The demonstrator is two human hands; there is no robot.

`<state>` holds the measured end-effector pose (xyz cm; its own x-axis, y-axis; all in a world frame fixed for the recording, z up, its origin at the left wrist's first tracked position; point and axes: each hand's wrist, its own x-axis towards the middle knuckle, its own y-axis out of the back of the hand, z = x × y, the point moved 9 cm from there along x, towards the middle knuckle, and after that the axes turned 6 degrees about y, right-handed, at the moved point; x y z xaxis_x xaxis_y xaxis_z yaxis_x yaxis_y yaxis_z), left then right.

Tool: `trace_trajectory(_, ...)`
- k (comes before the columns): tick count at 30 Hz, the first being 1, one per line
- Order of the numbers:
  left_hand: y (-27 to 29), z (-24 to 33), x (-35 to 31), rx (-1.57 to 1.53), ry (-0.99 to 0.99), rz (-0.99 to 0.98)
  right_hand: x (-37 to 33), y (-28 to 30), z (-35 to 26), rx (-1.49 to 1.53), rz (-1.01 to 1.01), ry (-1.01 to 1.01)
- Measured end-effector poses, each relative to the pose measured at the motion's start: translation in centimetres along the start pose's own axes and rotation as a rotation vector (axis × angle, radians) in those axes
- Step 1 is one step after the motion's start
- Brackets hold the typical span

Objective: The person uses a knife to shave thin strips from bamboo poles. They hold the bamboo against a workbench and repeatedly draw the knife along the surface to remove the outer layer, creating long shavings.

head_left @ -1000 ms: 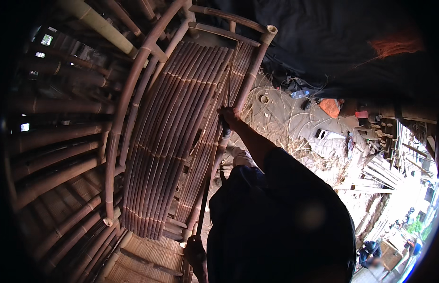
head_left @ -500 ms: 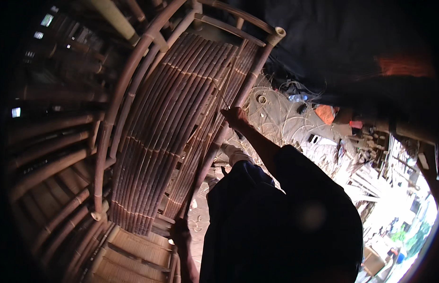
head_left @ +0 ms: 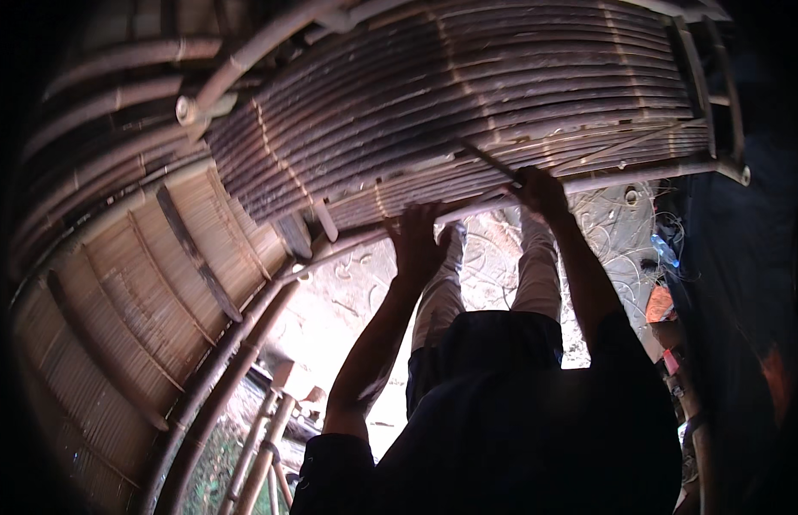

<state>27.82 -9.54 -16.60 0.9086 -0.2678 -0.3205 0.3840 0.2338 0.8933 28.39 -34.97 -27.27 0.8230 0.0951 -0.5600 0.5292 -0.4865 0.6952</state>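
Note:
A long bamboo bench panel point(head_left: 373, 112) of dark slats, bound by pale cross ties, lies before me. My right hand point(head_left: 543, 196) is closed round a narrow, dark, blade-like tool point(head_left: 487, 160); its far end points up and left over the slats. Shadow hides whether it is a knife or a plain stick. At the panel's near edge, left of the right hand, my left hand point(head_left: 418, 236) rests by the bamboo front rail point(head_left: 356, 242). Its thumb stands apart from the other fingers, and nothing shows in it. A thin strip point(head_left: 618, 148) lies slanted across the narrow front slats.
Woven bamboo panels point(head_left: 116, 300) with dark crossbars stand at the left, below stacked bamboo poles point(head_left: 116, 103). Cut strips litter the floor point(head_left: 601, 223). A plastic bottle point(head_left: 664, 250) and an orange object point(head_left: 660, 304) lie at the right, beside dark cloth point(head_left: 729, 249).
My view has swung, so the panel now runs across it. My right hand held a thin strip and now holds the dark tool. My left hand has come up to the front rail.

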Motion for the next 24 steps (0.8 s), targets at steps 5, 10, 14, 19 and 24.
trace_trajectory(5, -1.7, -18.2, -4.4, 0.258, 0.417, 0.119, 2.4, -2.6, -0.7, -0.058, 0.049, -0.057)
trace_trajectory(10, -9.2, -24.9, -0.8, -0.038, 0.262, 0.043, 4.8, -3.7, -1.8, -0.269, 0.134, 0.055)
trace_trajectory(14, -14.6, -27.6, 3.9, -0.004, 0.282, 0.057, 5.6, -3.1, -2.1, -0.302, 0.147, 0.03)
trace_trajectory(19, -18.2, -29.8, 7.4, -0.102, 0.293, -0.077, 7.4, -3.2, -2.5, -0.301, 0.134, -0.031)
trace_trajectory(24, -18.5, -29.8, 6.4, -0.079, 0.209, 0.046, 7.9, -6.8, -1.0, -0.351, 0.112, 0.005)
